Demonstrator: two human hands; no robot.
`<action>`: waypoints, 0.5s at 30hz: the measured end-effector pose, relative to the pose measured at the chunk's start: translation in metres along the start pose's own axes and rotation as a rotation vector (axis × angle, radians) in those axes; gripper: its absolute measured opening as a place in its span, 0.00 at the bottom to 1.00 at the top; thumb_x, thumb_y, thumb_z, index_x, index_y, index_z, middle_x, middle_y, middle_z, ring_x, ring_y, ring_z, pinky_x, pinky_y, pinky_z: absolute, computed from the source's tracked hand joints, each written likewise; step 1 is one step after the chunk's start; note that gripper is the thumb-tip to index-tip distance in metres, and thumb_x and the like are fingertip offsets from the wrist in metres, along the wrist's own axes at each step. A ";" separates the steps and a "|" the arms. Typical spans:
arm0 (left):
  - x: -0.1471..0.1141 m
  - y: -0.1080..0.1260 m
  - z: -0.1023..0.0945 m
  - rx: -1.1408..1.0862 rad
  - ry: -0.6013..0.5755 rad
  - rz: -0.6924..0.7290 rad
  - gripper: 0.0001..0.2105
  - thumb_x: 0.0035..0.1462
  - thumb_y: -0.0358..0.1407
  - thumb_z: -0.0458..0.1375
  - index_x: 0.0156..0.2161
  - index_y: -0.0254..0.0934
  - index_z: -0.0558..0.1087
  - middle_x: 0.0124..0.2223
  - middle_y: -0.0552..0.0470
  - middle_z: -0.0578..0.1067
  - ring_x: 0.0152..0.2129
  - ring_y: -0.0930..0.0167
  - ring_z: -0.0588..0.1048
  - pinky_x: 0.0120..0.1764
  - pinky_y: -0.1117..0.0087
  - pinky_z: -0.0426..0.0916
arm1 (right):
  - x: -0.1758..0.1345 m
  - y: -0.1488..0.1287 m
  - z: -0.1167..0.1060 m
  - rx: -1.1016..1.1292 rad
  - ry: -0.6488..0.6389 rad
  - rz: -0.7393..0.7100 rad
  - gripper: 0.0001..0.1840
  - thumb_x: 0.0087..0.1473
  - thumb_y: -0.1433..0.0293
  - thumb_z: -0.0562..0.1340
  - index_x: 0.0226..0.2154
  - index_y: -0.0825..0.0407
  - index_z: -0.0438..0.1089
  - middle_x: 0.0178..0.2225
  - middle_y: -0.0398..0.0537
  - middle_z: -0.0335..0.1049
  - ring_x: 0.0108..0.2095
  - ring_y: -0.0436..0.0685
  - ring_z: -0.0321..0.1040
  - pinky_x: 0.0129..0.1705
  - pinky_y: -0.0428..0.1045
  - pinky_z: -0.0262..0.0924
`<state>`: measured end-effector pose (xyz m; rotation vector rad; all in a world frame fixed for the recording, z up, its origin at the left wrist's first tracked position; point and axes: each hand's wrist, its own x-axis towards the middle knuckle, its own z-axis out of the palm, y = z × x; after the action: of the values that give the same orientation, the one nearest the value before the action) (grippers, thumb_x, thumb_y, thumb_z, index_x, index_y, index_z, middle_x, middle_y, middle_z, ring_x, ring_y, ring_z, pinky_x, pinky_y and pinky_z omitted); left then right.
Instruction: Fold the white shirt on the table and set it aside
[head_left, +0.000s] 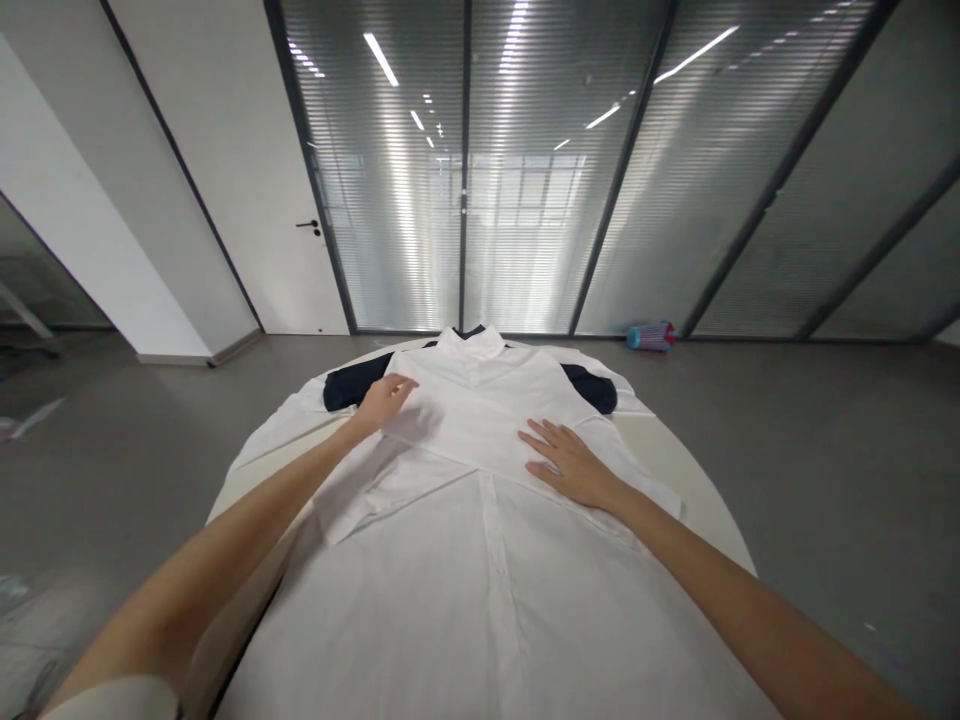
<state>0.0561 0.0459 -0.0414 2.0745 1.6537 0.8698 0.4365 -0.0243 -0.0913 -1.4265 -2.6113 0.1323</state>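
A white button-up shirt [480, 560] lies spread on a round white table [712, 500], collar at the far end and both sleeves folded across the chest. My left hand [386, 400] rests on the upper left of the shirt, its fingers touching the edge of a folded sleeve. Flat on the crossed sleeve, right of the middle, lies my right hand [570, 465] with its fingers spread. A dark navy garment [349, 388] lies under the shirt and shows at both shoulders.
Grey floor surrounds the table. A blue and pink bottle [651, 336] lies on the floor by the glass partition wall with blinds. A white door [300, 230] stands at the back left.
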 end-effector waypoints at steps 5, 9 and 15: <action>0.098 0.028 0.026 -0.560 -0.068 -0.198 0.21 0.67 0.39 0.51 0.59 0.26 0.66 0.63 0.33 0.67 0.39 0.65 0.80 0.37 0.69 0.72 | -0.001 0.001 0.000 0.019 0.017 -0.004 0.37 0.66 0.45 0.45 0.68 0.44 0.55 0.71 0.50 0.44 0.71 0.65 0.41 0.70 0.65 0.39; 0.146 0.031 0.049 -0.602 -0.065 -0.204 0.24 0.69 0.37 0.48 0.64 0.23 0.57 0.64 0.27 0.62 0.40 0.67 0.79 0.40 0.68 0.72 | -0.002 0.000 -0.002 0.026 0.024 0.003 0.36 0.65 0.45 0.46 0.68 0.43 0.56 0.71 0.49 0.45 0.71 0.65 0.41 0.70 0.64 0.38; 0.182 0.014 0.074 -0.596 -0.059 -0.152 0.28 0.65 0.34 0.56 0.66 0.30 0.55 0.50 0.37 0.76 0.36 0.68 0.79 0.42 0.64 0.74 | -0.002 -0.001 -0.005 0.041 0.014 0.023 0.35 0.65 0.45 0.48 0.67 0.43 0.58 0.71 0.48 0.45 0.71 0.64 0.42 0.70 0.64 0.38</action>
<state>0.1388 0.2242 -0.0436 1.5322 1.2921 1.0750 0.4381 -0.0267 -0.0867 -1.4386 -2.5669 0.1774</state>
